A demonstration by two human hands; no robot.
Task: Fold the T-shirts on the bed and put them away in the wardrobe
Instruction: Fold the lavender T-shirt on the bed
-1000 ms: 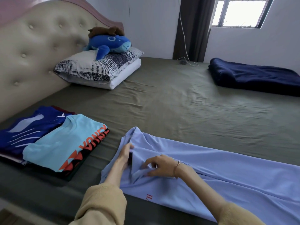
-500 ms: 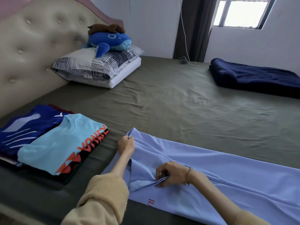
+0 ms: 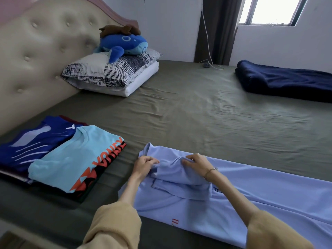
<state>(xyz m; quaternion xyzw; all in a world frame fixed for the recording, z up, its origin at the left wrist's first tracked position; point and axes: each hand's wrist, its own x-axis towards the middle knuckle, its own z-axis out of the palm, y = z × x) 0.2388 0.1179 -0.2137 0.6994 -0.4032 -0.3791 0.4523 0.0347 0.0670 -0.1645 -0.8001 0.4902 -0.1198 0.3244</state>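
Both hands, left hand (image 3: 143,163) and right hand (image 3: 196,161), pinch the lilac T-shirt (image 3: 251,194), whose far end runs off-frame.

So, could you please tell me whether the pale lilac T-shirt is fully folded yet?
Only partly: the pale lilac T-shirt lies in a long strip, both hands gripping its collar end.

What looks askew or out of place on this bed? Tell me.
Nothing is damaged or spilled. The folded shirt stack sits untidily, its layers offset. The light blue shirt is bunched at the collar, where the left hand and right hand pinch it mid-fold.
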